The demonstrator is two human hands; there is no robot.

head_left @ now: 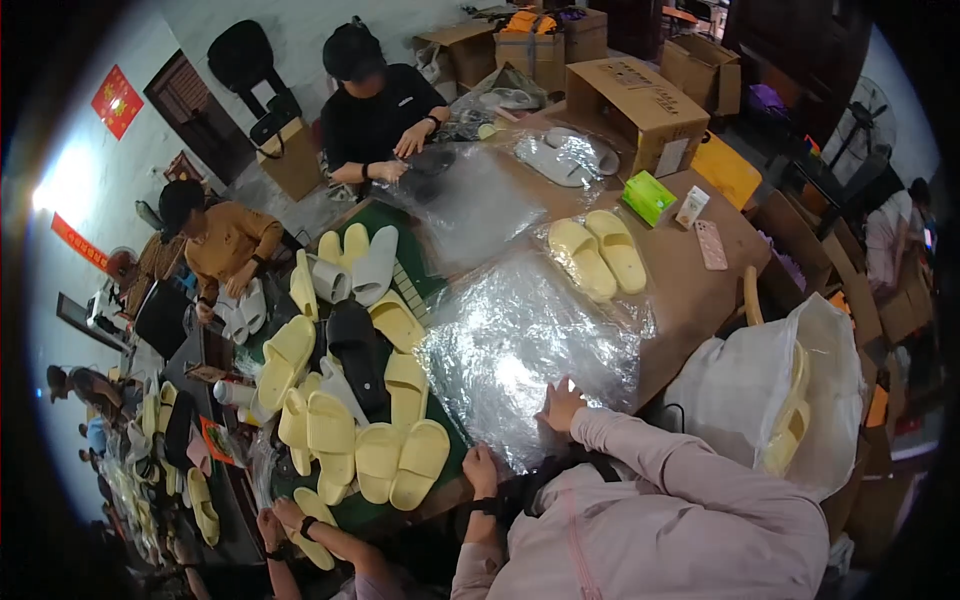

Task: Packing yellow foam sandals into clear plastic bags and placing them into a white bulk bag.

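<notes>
My right hand (560,405) lies with its fingers spread on a pile of clear plastic bags (530,340), which glare under the light. At the near left corner of the pile, my left hand (481,470) has its fingers curled in. Whatever it pinches is hidden. Left of that hand, a pair of pale yellow slippers (402,462) sits at the table's edge. Behind the pile, another yellow pair (598,255) lies on clear plastic.
More yellow, grey and black slippers (355,345) heap up on the green mat. A white sack (770,390) with yellow slippers stands at right. A green tissue pack (648,198), a pink phone (710,245) and a cardboard box (640,110) lie beyond. Co-workers' hands (280,522) work nearby.
</notes>
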